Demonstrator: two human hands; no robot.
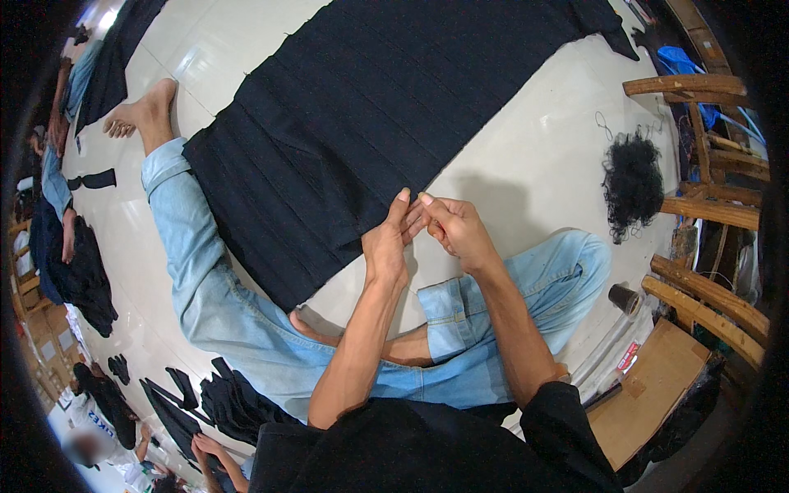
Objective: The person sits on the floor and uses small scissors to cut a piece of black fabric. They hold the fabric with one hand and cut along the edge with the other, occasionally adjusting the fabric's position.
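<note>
A long black fabric panel (370, 90) with parallel seam lines lies spread on the pale floor between my legs. My left hand (386, 238) is closed at the panel's lower right edge, thumb up, gripping the fabric there. My right hand (456, 226) is pinched right beside it, thumb and index near the left fingertips; whatever it holds is too small to make out. My bare left foot (148, 111) rests beyond the panel's left side.
Wooden frames (699, 214), black tangled thread (631, 185), a dark cup (624, 299) and cardboard (649, 394) line the right. Black cloth pieces (230, 398) lie at lower left; co-workers' hands (205, 448) and a leg (53, 185) show along the left.
</note>
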